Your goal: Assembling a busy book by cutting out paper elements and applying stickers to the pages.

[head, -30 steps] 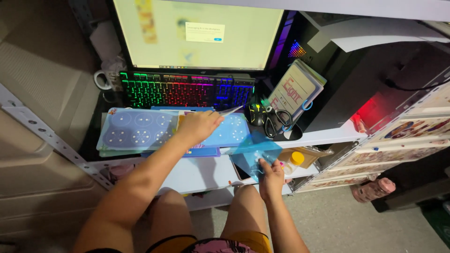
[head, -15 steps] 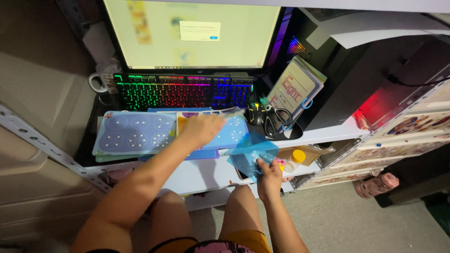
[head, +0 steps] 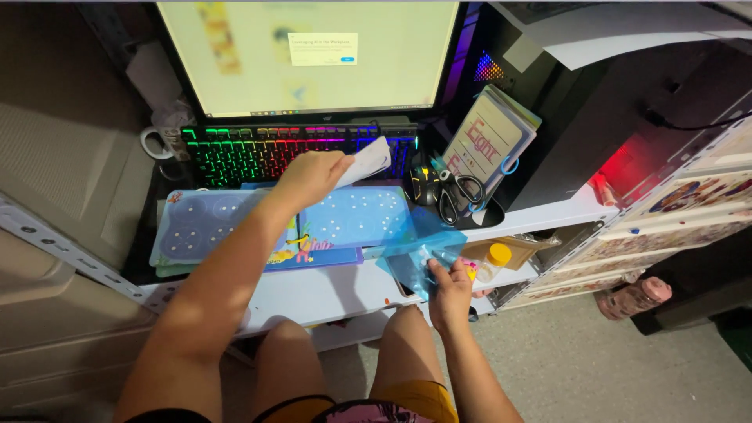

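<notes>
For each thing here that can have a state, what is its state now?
monitor: on, small window showing.
keyboard: backlit in rainbow colours.
left hand: holding white paper above the keyboard.
right hand: gripping blue plastic sheet.
scissors: closed, lying flat.
computer case: red light glowing.

Pale-yellow monitor screen [head: 313, 59] rear; white-red card sign [head: 487, 141] right.

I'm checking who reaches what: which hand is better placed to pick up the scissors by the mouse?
Probably the left hand: it is nearer the scissors, though it holds a white paper. The right hand sits lower, gripping blue plastic film.
</notes>
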